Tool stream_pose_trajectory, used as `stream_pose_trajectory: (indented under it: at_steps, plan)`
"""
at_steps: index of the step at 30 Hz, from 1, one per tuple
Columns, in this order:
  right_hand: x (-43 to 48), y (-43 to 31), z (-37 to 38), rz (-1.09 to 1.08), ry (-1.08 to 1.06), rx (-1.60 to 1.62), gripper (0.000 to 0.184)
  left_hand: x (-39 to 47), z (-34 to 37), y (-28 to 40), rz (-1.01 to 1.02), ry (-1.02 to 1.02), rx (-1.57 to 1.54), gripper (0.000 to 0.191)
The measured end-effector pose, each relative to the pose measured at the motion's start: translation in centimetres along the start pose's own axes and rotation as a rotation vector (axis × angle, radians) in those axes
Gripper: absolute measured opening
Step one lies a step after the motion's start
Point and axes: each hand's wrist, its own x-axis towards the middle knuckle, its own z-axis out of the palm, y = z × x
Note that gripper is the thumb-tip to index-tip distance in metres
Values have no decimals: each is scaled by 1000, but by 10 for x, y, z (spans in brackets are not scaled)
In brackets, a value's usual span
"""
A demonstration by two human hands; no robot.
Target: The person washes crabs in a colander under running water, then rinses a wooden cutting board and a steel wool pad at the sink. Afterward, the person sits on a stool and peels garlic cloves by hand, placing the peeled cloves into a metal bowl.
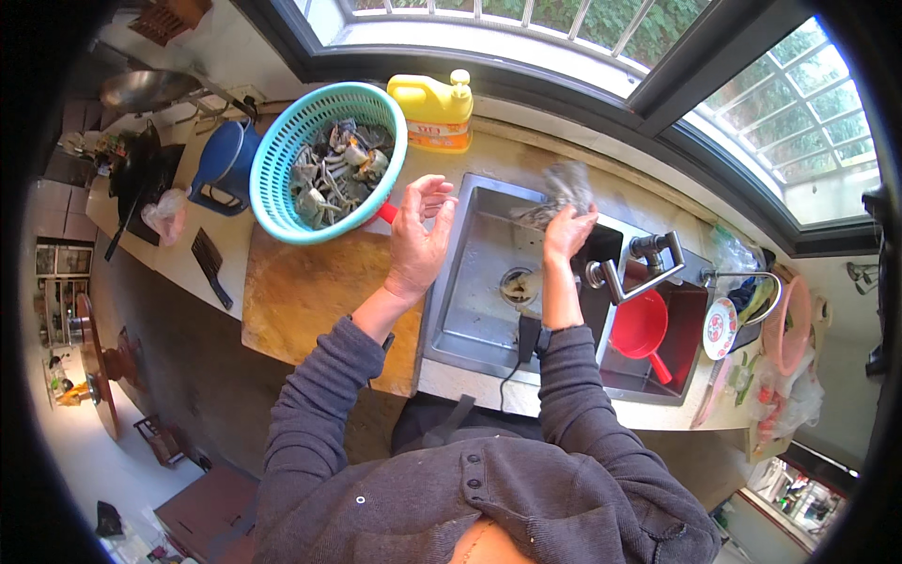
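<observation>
My right hand (569,231) grips a crumpled grey cloth (568,185), blurred by motion, over the back of a stainless steel sink basin (471,296). Wet scraps (523,289) lie around the drain in that basin. Raised beside the basin's left rim, my left hand (420,236) holds nothing, its fingers loosely curled and apart from the thumb. A turquoise plastic basket (271,187) of cut crab pieces (342,173) stands just left of it. Below that hand is a thick wooden chopping board (317,296). Part of a red handle (386,212) shows under the basket.
A swivel faucet (652,264) juts over the sink divider, with a red plastic dipper (638,328) in the right basin. A yellow jug (431,116) stands by the window. On the left are a blue pitcher (224,166), a cleaver (211,266) and a wok (141,166).
</observation>
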Motion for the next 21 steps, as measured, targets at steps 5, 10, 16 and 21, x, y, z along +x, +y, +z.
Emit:
stream_pose_trajectory:
  at_steps: [5, 10, 16, 21]
  plan:
    - [10, 22, 49, 169, -96, -240, 47, 47, -28, -7, -128, -68, -153, 25]
    - [-22, 25, 98, -177, -602, -146, 44, 108, 0, -31, 82, -14, -2, 21]
    - [-30, 10, 89, 4, -989, -23, 39, 184, 41, -61, 411, 171, 356, 26]
    - [-13, -15, 49, 777, -947, 897, 31, 213, 46, -80, 152, -12, 281, 33]
